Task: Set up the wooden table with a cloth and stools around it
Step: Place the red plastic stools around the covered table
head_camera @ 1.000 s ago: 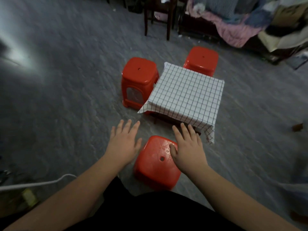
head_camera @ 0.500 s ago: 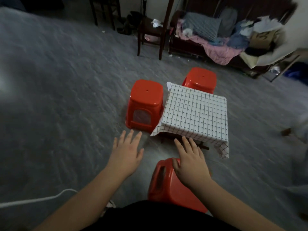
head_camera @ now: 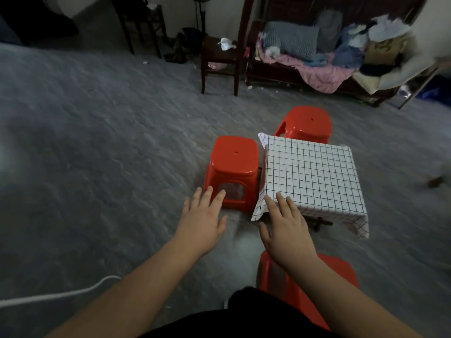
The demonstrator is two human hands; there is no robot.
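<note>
A small low table stands on the grey floor under a white cloth with a black grid [head_camera: 312, 176]; only a dark bit of its leg shows below the hem. One red plastic stool [head_camera: 233, 167] stands at its left side and a second red stool [head_camera: 306, 124] at its far side. A third red stool [head_camera: 307, 284] is near me, partly behind my right forearm. My left hand [head_camera: 201, 220] hovers flat with fingers spread, holding nothing. My right hand [head_camera: 284, 228] is also flat and empty, above the cloth's near corner.
A dark wooden chair [head_camera: 219, 59] and a wooden sofa piled with clothes [head_camera: 329, 57] line the back wall. A white cable [head_camera: 61, 292] runs over the floor at lower left. A small brown object [head_camera: 435, 182] lies at the right.
The view has tilted up and pulled back. The near red stool has slid toward the bottom of the frame, and my right hand has come off its seat. Both hands stay flat.
</note>
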